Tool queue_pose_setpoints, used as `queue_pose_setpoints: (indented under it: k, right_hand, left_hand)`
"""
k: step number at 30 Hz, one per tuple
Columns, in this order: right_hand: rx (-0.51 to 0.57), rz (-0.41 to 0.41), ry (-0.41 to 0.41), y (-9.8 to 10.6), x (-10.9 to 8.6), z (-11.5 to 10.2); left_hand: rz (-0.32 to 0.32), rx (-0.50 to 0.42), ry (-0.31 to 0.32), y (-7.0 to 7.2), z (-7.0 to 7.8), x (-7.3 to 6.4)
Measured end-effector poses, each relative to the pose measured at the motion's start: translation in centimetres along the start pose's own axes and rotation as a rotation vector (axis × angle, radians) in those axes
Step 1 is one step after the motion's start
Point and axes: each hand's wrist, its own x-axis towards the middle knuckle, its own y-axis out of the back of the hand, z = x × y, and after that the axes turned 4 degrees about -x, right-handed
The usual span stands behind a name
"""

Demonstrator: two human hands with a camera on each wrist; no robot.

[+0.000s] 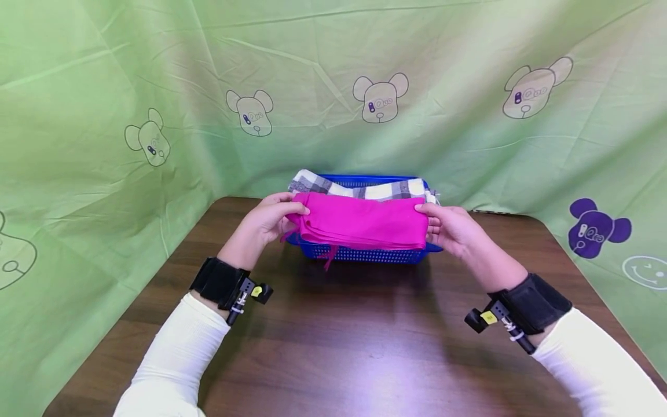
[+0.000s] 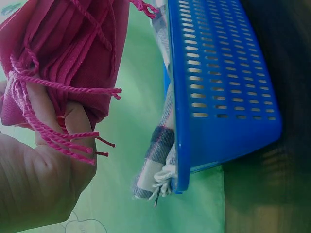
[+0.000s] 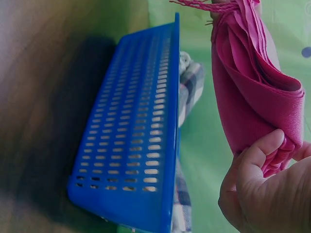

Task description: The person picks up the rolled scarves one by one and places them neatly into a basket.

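A folded bright pink scarf [image 1: 365,220] with twisted tassels [image 2: 58,131] is held by both hands above a blue plastic basket [image 1: 365,255]. My left hand [image 1: 268,217] grips its left end, thumb on top and fingers beneath among the tassels. At the other end, my right hand [image 1: 450,227] pinches the folded layers between thumb and fingers. In the right wrist view the scarf [image 3: 257,97] hangs apart from the basket [image 3: 126,131]. A plaid scarf [image 1: 401,189] in white and grey lies in the basket, its ends draped over the rim. The pink scarf hides part of it.
The basket stands at the back of a brown wooden table [image 1: 333,347]. Behind and at both sides hangs a green cloth [image 1: 312,58] printed with bear heads. Each wrist wears a black strap [image 1: 221,284] with a small camera mount.
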Motion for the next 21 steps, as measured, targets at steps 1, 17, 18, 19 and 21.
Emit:
queue_pose_setpoints:
  k: [1, 17, 18, 19, 21]
  right_hand:
    - [0.003, 0.001, 0.000, 0.0, 0.1, -0.2]
    - [-0.016, 0.062, 0.007, 0.1, 2.8, -2.1]
    - [-0.014, 0.067, 0.008, 0.2, 3.0, -2.1]
    - [-0.015, 0.073, 0.008, 0.2, 3.2, -2.2]
    - [-0.017, 0.089, 0.009, 0.3, 3.5, -2.3]
  left_hand:
    - [0.001, 0.003, 0.002, -0.1, 0.2, 0.2]
    - [0.043, -0.019, 0.044, -0.8, 1.0, 3.4]
    - [0.050, -0.014, 0.045, -0.9, 1.0, 3.6]
    - [0.057, -0.008, 0.044, -1.0, 1.0, 3.8]
    - [0.068, 0.002, 0.040, -1.1, 1.1, 4.2]
